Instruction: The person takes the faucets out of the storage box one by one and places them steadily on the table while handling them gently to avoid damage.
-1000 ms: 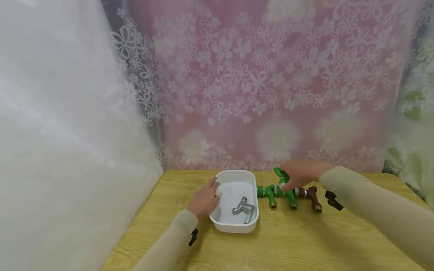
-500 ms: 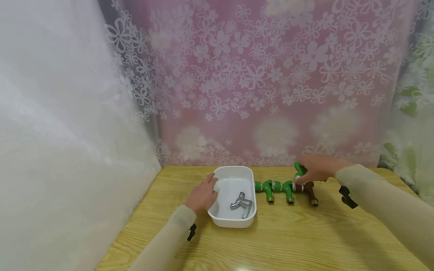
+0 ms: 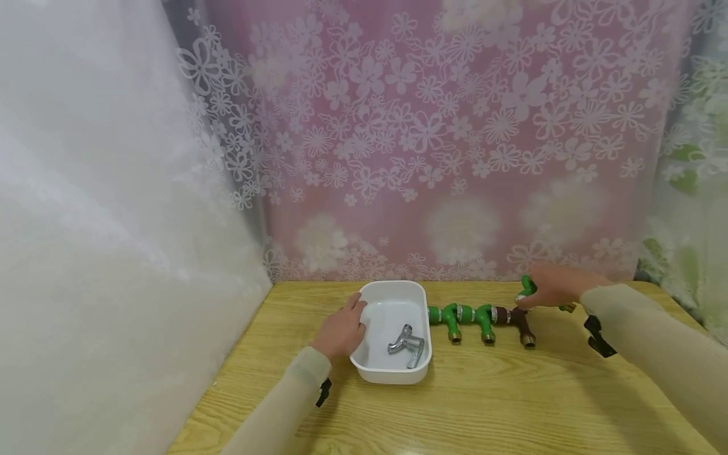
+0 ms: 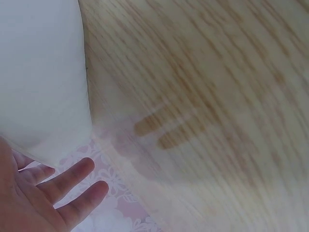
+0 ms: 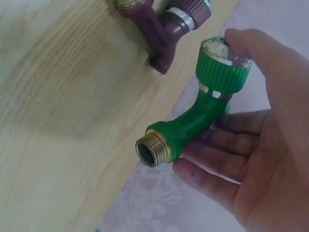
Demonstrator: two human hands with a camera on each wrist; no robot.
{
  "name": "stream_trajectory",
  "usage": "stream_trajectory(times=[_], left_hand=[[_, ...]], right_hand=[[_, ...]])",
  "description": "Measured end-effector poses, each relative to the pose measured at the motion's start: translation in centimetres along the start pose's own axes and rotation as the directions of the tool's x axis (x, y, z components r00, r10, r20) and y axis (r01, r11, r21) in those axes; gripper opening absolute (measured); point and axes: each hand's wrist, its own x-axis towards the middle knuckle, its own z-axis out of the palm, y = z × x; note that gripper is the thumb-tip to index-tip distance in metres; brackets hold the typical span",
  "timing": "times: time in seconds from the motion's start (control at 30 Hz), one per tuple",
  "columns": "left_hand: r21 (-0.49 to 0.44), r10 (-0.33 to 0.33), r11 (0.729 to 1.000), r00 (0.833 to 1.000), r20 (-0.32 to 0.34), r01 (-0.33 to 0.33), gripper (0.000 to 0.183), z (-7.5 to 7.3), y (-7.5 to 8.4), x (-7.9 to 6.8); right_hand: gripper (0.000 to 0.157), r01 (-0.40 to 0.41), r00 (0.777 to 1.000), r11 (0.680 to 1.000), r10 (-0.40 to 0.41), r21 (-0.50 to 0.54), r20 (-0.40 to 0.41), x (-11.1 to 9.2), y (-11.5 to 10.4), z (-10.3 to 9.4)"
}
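Note:
My right hand (image 3: 560,285) pinches a green faucet (image 5: 198,118) by its ribbed knob, with the thumb on the knob's silver end and the other fingers along the body. Its threaded brass inlet points away from the palm. The held faucet is above the table, just behind a dark red faucet (image 3: 523,328). At the left rim of a white basin (image 3: 392,377), my left hand (image 3: 339,328) rests with fairly straight fingers touching the side. Inside the basin lies a chrome faucet (image 3: 407,343). The left wrist view shows the left fingers (image 4: 72,179) extended beside the basin's outer wall.
Two more green faucets (image 3: 453,325) lie in a row between the basin and the dark red one. A wooden table (image 3: 455,404) bears everything. Behind it hangs a pink flowered curtain (image 3: 409,158), with a white sheet (image 3: 114,253) at the left.
My right hand has moved to the right with the green faucet, from above the row of green faucets to behind the dark red one. The left hand stays at the basin.

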Motion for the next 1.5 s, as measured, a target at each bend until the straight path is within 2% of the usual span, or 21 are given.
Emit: stream_trajectory(times=[0.17, 0.43, 0.6, 0.83, 1.17, 1.5], left_hand=[[0.016, 0.0, 1.0, 1.0, 0.003, 0.0, 0.048, 0.0, 0.0, 0.0], [0.009, 0.001, 1.0, 1.0, 0.002, -0.001, 0.048, -0.4, 0.3, -0.2], [0.003, -0.005, 1.0, 1.0, 0.007, 0.005, 0.048, -0.5, 0.4, -0.3], [0.003, -0.006, 1.0, 1.0, 0.013, 0.006, 0.048, -0.5, 0.3, -0.2], [-0.001, -0.005, 1.0, 1.0, 0.008, 0.005, 0.048, -0.4, 0.3, -0.1], [-0.015, -0.002, 1.0, 1.0, 0.004, 0.002, 0.047, 0.1, 0.0, 0.0]], right_hand=[[0.046, -0.051, 0.998, 0.997, 0.05, -0.057, -0.024, -0.3, 1.1, 0.8], [0.049, -0.071, 0.996, 0.991, 0.064, -0.11, -0.069, -0.4, 2.4, 2.0], [0.046, -0.114, 0.992, 0.99, 0.109, -0.088, -0.059, -0.5, 2.9, 2.6], [0.042, -0.123, 0.992, 0.991, 0.123, -0.047, -0.001, -0.5, 3.7, 3.6], [0.04, -0.129, 0.992, 0.991, 0.129, -0.046, -0.012, -0.6, 4.4, 4.6], [0.049, -0.141, 0.989, 0.988, 0.138, -0.064, -0.048, -0.4, 5.1, 5.5]])
